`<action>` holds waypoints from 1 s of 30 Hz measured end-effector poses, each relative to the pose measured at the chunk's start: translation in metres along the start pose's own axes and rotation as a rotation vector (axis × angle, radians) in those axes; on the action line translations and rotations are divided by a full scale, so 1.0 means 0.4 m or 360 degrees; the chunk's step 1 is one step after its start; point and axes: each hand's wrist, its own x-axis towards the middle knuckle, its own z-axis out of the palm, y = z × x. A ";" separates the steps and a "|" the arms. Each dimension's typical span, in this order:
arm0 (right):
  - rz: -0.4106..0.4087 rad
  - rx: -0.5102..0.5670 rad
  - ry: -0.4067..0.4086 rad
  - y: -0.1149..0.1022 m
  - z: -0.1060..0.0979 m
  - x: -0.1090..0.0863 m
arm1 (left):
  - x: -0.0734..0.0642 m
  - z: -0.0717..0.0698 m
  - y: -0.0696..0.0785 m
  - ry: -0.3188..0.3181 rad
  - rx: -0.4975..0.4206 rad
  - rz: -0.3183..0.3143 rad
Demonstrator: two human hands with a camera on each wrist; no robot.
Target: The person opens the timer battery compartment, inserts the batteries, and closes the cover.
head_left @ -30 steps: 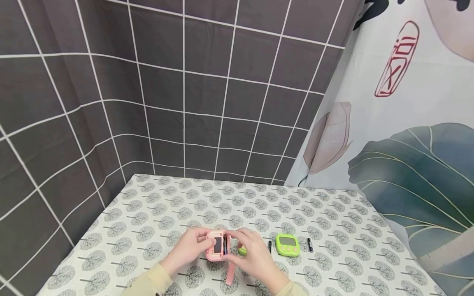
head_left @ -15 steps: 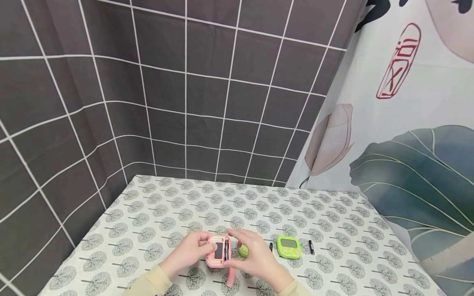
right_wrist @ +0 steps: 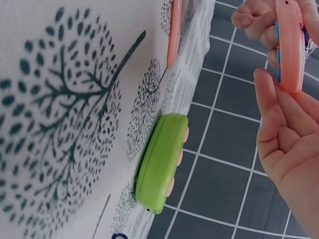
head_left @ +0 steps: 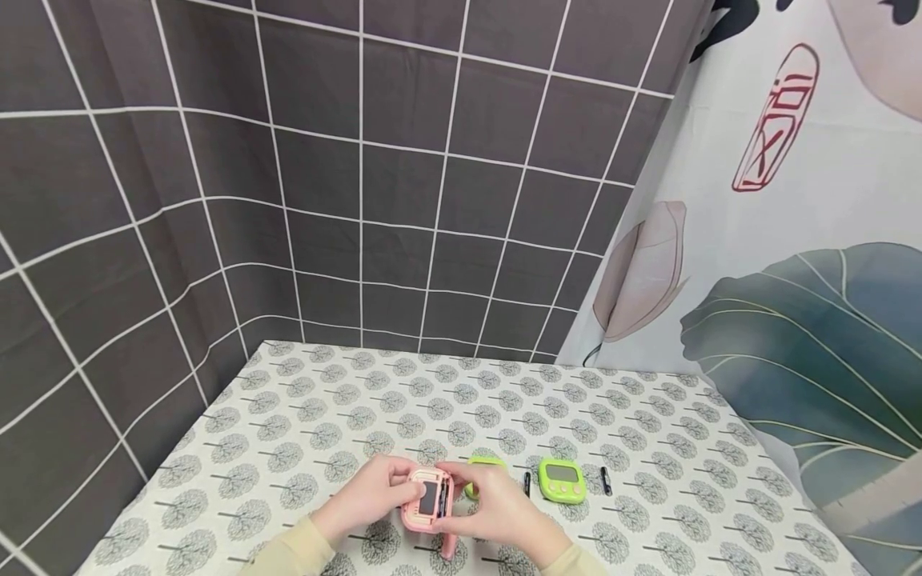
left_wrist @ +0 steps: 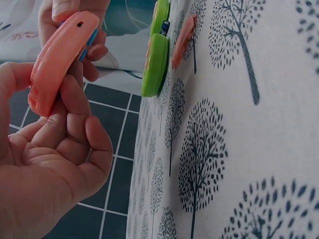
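Both hands hold a pink digital timer (head_left: 421,520), its back turned up in the head view. My left hand (head_left: 367,490) grips the left side, thumb pressed near the dark panel (head_left: 428,499). At the right side, my right hand (head_left: 500,504) pinches the top and bottom corners between fingers and thumb. Dark batteries (head_left: 442,498) sit in the open slot along that side. Blue buttons (right_wrist: 278,64) show on the timer's underside in the right wrist view. A flat pink strip (head_left: 449,546) lies on the table just below the timer.
A green timer (head_left: 563,481) lies to the right of the hands, screen up. Another green timer (head_left: 488,462) is partly hidden behind the right hand. Small dark cylinders, one the left cylinder (head_left: 527,484) and one the right cylinder (head_left: 606,481), flank the uncovered green timer.
The pink timer has shifted slightly right and toward the person. My right hand's fingers have come down onto its top corner, leaving more of the green timer behind visible.
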 end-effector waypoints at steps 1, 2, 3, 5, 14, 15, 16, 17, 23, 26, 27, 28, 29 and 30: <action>0.0010 0.0026 0.0002 0.000 0.000 0.000 | 0.000 0.000 0.001 0.0002 -0.0004 -0.0005; 0.0019 0.0044 0.0006 0.001 0.001 0.000 | 0.000 0.000 0.002 0.0005 -0.0004 -0.0011; 0.0030 0.0060 0.0009 0.001 0.002 0.000 | 0.000 0.001 0.002 0.0008 0.0000 -0.0015; 0.0050 0.0090 0.0007 0.002 0.004 -0.001 | 0.001 0.001 0.002 0.0012 0.0002 -0.0025; 0.0173 0.0322 -0.0086 0.004 0.011 -0.002 | 0.003 0.004 -0.004 0.0037 -0.0005 -0.0040; 0.0177 0.0339 -0.0091 0.005 0.011 -0.002 | 0.002 0.004 -0.003 0.0037 -0.0011 -0.0036; 0.0179 0.0348 -0.0094 0.004 0.012 -0.002 | 0.001 0.004 -0.002 0.0037 -0.0016 -0.0030; 0.0179 0.0358 -0.0097 0.004 0.012 -0.002 | 0.000 0.004 -0.001 0.0037 -0.0021 -0.0025; 0.0204 0.0401 -0.0074 0.005 0.014 -0.003 | -0.001 0.004 -0.001 0.0038 -0.0018 -0.0012; 0.0208 0.0428 -0.0038 0.006 0.016 -0.004 | 0.000 0.003 -0.002 0.0034 -0.0038 -0.0011; 0.0208 0.0441 -0.0028 0.006 0.017 -0.004 | 0.001 0.003 -0.003 0.0032 -0.0044 -0.0010; 0.0214 0.0456 -0.0023 0.005 0.017 -0.005 | 0.002 0.003 -0.003 0.0028 -0.0054 -0.0010; 0.0221 0.0479 -0.0019 0.004 0.017 -0.005 | 0.003 0.003 -0.004 0.0027 -0.0050 -0.0008; 0.0228 0.0500 -0.0016 0.003 0.017 -0.004 | 0.003 0.003 -0.004 0.0025 -0.0055 -0.0003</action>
